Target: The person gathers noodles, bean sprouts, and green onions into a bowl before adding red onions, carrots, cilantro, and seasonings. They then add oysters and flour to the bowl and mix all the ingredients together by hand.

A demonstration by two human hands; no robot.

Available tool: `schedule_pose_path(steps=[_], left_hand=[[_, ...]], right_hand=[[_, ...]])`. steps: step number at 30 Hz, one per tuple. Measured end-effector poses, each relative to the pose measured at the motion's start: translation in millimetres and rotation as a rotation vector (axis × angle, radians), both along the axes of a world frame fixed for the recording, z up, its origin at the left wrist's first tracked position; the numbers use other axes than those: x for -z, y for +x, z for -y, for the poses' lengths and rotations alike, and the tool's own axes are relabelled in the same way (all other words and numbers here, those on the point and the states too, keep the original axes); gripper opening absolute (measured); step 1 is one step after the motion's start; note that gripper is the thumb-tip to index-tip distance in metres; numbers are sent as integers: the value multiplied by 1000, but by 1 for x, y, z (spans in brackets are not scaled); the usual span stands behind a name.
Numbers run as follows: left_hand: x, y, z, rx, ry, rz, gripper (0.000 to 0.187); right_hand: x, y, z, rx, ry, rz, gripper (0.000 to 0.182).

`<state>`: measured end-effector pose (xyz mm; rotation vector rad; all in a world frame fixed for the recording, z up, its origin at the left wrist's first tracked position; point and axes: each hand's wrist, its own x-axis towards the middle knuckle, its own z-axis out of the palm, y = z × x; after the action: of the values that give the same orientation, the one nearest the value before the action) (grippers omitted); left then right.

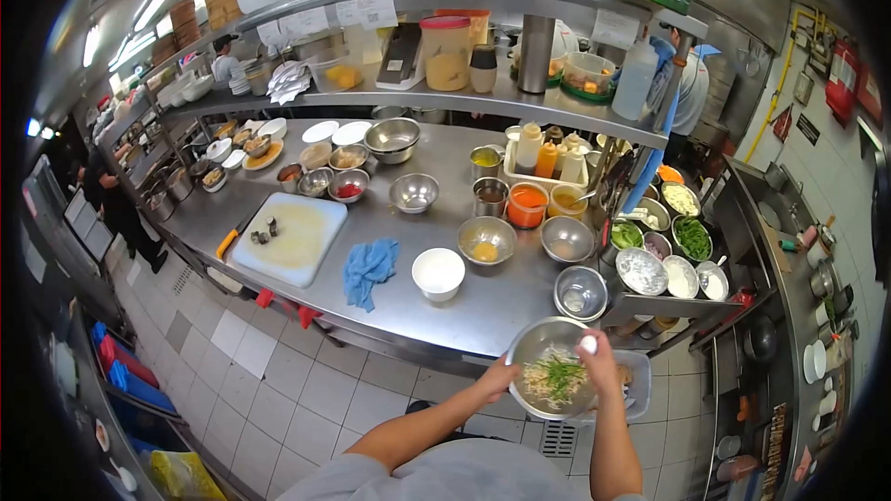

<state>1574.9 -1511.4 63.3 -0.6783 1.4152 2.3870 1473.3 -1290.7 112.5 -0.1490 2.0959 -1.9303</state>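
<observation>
My left hand [498,380] grips the left rim of a steel mixing bowl [522,353] held at the counter's front edge. Inside lie chopped greens [561,373] over pale shredded food [548,388]. Above the bowl's right rim, my right hand [603,364] is closed around a small white egg [588,344]. Partly hidden beneath that arm is a clear plastic tub [640,385] with brownish contents. On the counter nearby stand a small steel bowl [581,293], another with something yellow [484,250] in it, and a white bowl [438,275].
A blue cloth [369,274] lies beside a white cutting board [306,246] and an orange-handled knife [228,243]. Squeeze bottles [546,160] and sauce tubs [527,205] stand further back. Ingredient bowls [691,237] fill the right side. A shelf [418,102] spans the counter.
</observation>
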Motion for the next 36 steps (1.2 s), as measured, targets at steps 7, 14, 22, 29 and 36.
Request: schedule_pose_path(steps=[7,14,22,29,36], left_hand=[[-7,-16,-17,168,31,12,61],[-15,-34,-13,332,1,-11,60],[8,-62,-17,432,75,20,47],[18,-74,-35,408,40,28,62],[40,-75,-52,400,59,6,55]], right_hand=[[5,51,9,26,597,-451,40],[-2,61,10,161,739,-392,40],[-4,51,3,269,861,-402,42],[-44,32,-17,376,862,-316,43],[-39,20,-50,324,708,-288,48]])
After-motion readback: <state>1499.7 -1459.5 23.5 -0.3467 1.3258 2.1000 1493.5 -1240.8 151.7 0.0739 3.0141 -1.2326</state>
